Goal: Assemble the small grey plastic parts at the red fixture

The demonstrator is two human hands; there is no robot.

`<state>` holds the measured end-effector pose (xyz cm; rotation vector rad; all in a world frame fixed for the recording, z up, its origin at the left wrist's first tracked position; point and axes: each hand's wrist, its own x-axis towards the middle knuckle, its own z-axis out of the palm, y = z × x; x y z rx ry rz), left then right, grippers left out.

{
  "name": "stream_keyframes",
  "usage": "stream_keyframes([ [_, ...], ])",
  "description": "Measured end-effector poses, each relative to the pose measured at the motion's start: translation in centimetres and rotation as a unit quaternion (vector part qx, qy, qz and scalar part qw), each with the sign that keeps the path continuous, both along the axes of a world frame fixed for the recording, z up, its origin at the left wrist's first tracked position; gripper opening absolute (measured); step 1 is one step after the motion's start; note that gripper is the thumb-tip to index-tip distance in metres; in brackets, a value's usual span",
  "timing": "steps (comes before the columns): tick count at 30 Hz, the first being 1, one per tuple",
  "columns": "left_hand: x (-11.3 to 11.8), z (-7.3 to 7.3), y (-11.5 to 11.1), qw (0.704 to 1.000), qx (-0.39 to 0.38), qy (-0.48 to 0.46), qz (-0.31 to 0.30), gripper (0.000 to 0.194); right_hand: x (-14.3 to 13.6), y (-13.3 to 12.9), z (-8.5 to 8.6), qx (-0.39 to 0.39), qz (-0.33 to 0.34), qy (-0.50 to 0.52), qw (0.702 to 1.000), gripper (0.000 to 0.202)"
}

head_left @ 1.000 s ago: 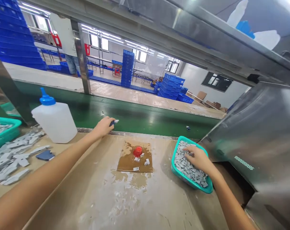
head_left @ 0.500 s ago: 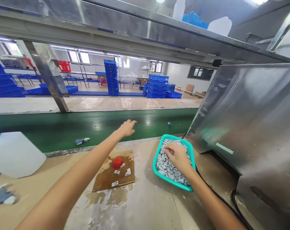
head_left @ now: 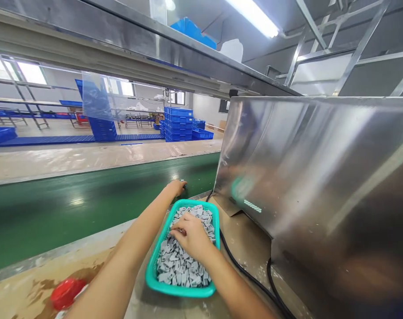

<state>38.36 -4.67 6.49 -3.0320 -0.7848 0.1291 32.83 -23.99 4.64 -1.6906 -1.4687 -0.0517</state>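
My left hand [head_left: 175,188] reaches over the green conveyor belt [head_left: 128,199], just beyond the basket. Its fingers are closed around a small dark-and-grey plastic part [head_left: 183,184], mostly hidden by the fingers. A turquoise plastic basket [head_left: 181,290] stands in front of me, filled with small grey plastic pieces [head_left: 179,266]. Over this heap my right hand [head_left: 191,235] has its thumb and fingers drawn together in a pinch. Whatever may be between those fingertips is too small to make out.
A shiny metal housing [head_left: 307,177] rises to the right, with a black cable [head_left: 241,266] along its foot. A red round object [head_left: 67,292] lies at lower left, partly behind my left arm. A metal shelf [head_left: 174,48] crosses overhead. Blue crates [head_left: 178,124] stand beyond the belt.
The view has turned right. My left hand has moved across the belt to the small part there and closed on it. My right hand stays over the basket.
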Motion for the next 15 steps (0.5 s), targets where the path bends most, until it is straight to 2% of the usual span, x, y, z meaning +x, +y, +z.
stream_keyframes([
  [5,-1.8,-0.5,0.1,1.000,0.008,-0.015,-0.004,0.034,0.0,-0.2,0.3,0.003,0.004,0.025,1.000,0.008],
  [10,-5.5,0.1,0.0,0.999,0.002,-0.001,0.046,0.028,0.0,-0.4,0.6,-0.036,0.007,0.044,0.998,0.014],
  [15,-9.4,0.2,-0.2,0.995,0.002,-0.023,0.095,0.044,0.0,-0.4,0.5,-0.047,-0.008,0.012,0.999,0.014],
])
